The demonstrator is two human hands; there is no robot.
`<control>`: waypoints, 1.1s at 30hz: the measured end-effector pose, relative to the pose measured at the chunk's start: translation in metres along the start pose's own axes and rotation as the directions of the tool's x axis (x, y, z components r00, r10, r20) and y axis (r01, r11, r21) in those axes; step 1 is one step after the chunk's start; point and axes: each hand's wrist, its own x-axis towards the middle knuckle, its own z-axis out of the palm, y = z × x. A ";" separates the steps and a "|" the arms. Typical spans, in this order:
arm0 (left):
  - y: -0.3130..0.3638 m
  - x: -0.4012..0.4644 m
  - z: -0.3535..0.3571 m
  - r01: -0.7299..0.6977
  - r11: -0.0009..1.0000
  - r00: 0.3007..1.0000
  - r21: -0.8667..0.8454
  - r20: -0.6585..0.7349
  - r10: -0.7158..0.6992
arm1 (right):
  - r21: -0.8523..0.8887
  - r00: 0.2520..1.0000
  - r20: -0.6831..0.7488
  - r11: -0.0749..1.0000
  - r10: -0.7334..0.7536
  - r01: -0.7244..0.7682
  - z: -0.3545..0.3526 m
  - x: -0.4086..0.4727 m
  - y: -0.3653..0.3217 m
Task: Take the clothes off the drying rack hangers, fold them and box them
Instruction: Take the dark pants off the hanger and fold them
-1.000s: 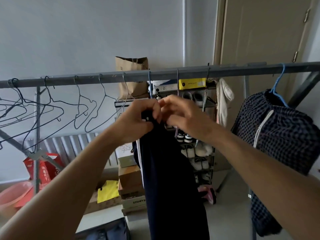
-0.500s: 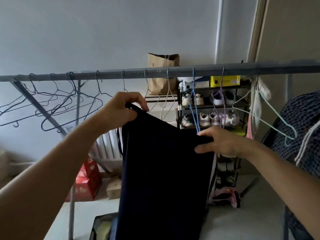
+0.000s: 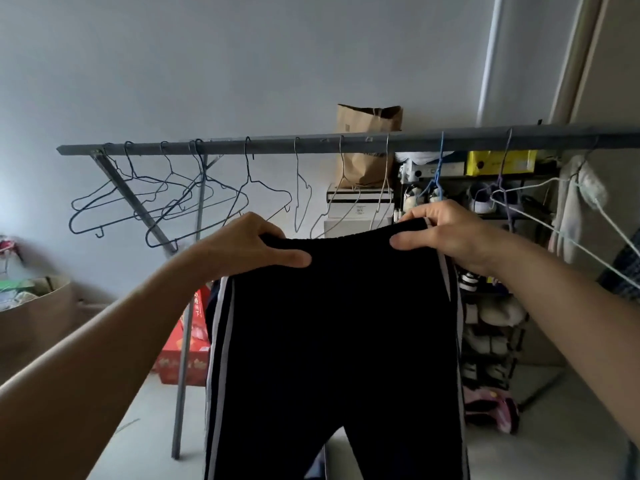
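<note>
Dark trousers (image 3: 339,327) with white side stripes hang spread out in front of me, off the rack. My left hand (image 3: 249,247) grips the left end of the waistband, thumb across the front. My right hand (image 3: 450,233) grips the right end the same way. Both legs drop below the frame. Behind them runs the grey drying rack bar (image 3: 277,147) with several empty wire hangers (image 3: 194,199). A blue hanger (image 3: 437,174) and a pale green hanger (image 3: 568,230) hang bare to the right. A checked garment (image 3: 623,271) shows at the right edge.
A brown paper bag (image 3: 367,147) stands on white boxes behind the rack. A shoe shelf (image 3: 491,306) fills the right background. A cardboard box (image 3: 31,323) sits at the left, red boxes (image 3: 183,348) by the rack leg (image 3: 181,375). A door (image 3: 609,64) is at far right.
The trousers came off the blue hanger and my hands moved apart, stretching the waistband flat. My view swung left, so more of the rack's left end shows.
</note>
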 end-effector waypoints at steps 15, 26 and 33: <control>0.019 0.027 0.060 0.453 0.459 0.863 -0.764 0.246 -0.442 | -0.333 0.941 -0.313 0.943 -0.132 0.021 0.109 0.026 0.013; 0.023 0.014 0.051 0.266 0.187 0.868 -0.946 0.150 -0.474 | -0.079 0.973 -0.106 0.977 -0.204 0.196 0.121 0.023 0.016; 0.003 -0.006 0.049 0.123 0.450 0.918 -0.885 -0.071 -0.391 | 0.120 0.957 -0.220 0.969 -0.188 0.218 0.112 0.038 0.002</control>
